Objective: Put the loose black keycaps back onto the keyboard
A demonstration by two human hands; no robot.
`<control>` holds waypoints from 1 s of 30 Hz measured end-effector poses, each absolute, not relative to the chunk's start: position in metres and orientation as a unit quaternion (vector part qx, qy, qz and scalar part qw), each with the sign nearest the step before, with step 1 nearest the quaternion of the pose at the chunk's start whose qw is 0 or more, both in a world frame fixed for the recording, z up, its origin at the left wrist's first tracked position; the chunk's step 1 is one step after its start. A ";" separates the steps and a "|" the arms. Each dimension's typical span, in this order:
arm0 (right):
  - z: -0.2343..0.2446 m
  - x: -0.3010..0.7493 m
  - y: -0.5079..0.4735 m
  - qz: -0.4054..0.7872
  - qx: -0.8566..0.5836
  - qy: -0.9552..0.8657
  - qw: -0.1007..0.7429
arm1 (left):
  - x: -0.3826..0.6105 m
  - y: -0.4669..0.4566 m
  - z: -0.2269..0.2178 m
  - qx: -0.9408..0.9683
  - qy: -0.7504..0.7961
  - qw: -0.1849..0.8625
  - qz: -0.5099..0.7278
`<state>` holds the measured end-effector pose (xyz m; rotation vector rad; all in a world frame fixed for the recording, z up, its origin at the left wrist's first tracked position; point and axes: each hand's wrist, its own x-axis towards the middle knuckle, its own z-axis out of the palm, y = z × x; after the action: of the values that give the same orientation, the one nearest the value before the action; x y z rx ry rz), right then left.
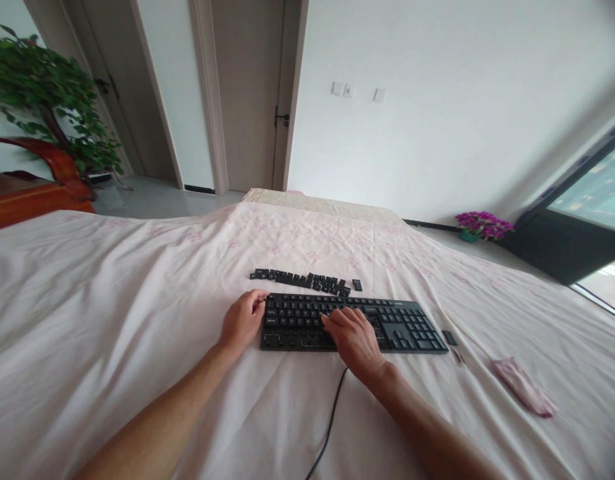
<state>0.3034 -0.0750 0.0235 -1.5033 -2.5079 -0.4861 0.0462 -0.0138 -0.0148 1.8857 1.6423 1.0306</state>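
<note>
A black keyboard (pixel 397 327) lies flat on a pale pink cloth. Its lower left rows have no keycaps, and the bare switches show there. At its upper left corner, my left hand (pixel 243 319) grips the edge between thumb and fingers. Over the middle of the board rests my right hand (pixel 354 339), fingers curled down and pressed together at the keys; whatever is under the fingertips is hidden. Loose black keycaps (pixel 292 279) lie in a row just beyond the keyboard's back edge. One separate keycap (pixel 357 285) sits at the right end of that row.
Right of the keyboard are a small dark piece (pixel 450 338), a thin tool (pixel 458 356) and a folded pink cloth (pixel 524 387). A black cable (pixel 332 420) runs toward me over the wrinkled bedspread (pixel 187 293). Beyond are a door (pixel 247 93), a leafy plant (pixel 42 87) and purple flowers (pixel 484 225).
</note>
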 end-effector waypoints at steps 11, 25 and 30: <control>0.018 0.286 -0.092 -0.223 -0.509 -0.831 0.018 | 0.046 -0.014 -0.016 0.689 0.583 0.214 0.373; 0.060 0.309 0.013 -0.039 -0.629 -0.769 0.111 | 0.046 -0.014 -0.014 0.675 0.584 0.247 0.378; 0.051 0.293 0.066 -0.024 -0.682 -0.725 0.087 | 0.046 -0.013 -0.016 0.676 0.576 0.250 0.386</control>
<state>0.2931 0.0661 0.0513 -2.0324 -2.1610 -0.0701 0.0461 -0.0131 -0.0155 1.8422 1.5675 1.0504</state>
